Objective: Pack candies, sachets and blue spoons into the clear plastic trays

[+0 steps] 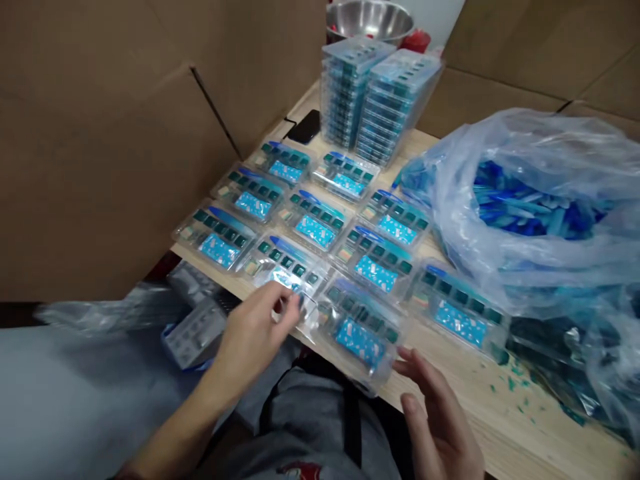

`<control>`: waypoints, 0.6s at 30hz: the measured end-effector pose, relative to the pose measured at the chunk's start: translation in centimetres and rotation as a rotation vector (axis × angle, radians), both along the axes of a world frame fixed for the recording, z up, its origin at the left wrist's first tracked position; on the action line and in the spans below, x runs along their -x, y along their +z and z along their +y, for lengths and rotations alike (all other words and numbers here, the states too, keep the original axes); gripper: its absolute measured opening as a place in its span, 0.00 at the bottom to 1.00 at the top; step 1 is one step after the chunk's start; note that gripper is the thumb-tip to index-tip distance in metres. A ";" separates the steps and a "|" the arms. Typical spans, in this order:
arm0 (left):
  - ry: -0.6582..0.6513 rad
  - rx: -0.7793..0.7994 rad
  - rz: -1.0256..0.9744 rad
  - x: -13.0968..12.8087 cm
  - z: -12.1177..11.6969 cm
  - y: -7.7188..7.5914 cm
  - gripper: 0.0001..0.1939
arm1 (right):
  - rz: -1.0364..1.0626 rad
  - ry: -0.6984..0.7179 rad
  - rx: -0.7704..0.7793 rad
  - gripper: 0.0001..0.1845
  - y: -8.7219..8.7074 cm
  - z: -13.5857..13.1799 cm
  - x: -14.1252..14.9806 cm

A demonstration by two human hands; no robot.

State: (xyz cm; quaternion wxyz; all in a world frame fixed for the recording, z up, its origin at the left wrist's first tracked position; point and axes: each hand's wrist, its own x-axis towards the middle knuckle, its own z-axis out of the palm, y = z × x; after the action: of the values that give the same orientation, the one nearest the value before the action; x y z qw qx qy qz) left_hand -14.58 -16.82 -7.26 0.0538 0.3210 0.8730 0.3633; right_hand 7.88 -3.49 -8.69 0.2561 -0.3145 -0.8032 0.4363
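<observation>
The left hand [255,333] narrows onto the near corner of a clear blister tray [287,270] by the front edge of the desk [480,400], blur hiding any grip. The right hand [435,417] spreads wide beside a second tray [357,333]. Teal-celled trays lie flat in rows, apparently to keep each separate, with stacks [383,100] near the far end.

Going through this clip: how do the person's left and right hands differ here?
The left hand is curled, its fingertips at a clear blister pack, while the right hand is open with its fingers spread. The left hand reaches further over the wooden table; the right hand sits lower, beside the corner of a neighbouring pack, contact unclear. Both hands are bare.
</observation>
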 end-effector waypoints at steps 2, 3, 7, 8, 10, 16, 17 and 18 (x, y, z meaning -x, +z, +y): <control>-0.037 0.041 0.019 -1.2 1.0 -0.8 0.10 | -0.010 0.029 -0.117 0.23 -0.5 0.0 0.0; -0.052 0.055 0.038 -1.5 1.3 -1.0 0.10 | -0.008 0.041 -0.158 0.23 -0.7 0.0 -0.1; -0.176 0.010 0.092 -2.1 1.5 -0.2 0.08 | 0.034 -0.083 -0.062 0.22 -1.3 -0.1 -0.7; -0.215 -0.040 0.098 -2.3 1.4 0.1 0.07 | 0.057 -0.146 0.015 0.23 -1.4 -0.2 -0.8; -0.303 -0.154 0.110 -2.8 0.8 0.3 0.04 | 0.101 -0.225 0.169 0.27 -1.3 -0.4 -0.8; 0.133 -0.150 0.233 -0.6 -6.7 -4.7 0.08 | 0.217 -0.338 0.316 0.28 -0.4 0.9 -0.7; 0.333 -0.071 0.201 0.3 -8.5 -6.0 0.09 | 0.225 -0.394 0.309 0.28 -0.4 1.7 -0.9; 0.497 0.015 0.157 1.3 -10.1 -7.3 0.10 | 0.226 -0.448 0.299 0.28 -0.3 2.6 -1.3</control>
State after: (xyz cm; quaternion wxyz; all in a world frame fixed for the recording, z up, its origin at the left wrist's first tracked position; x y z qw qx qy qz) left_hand -15.88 -26.94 -14.55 -0.1027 0.1234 0.9293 0.3326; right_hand 9.15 -0.84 -9.02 0.3848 -0.4675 -0.6068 0.5149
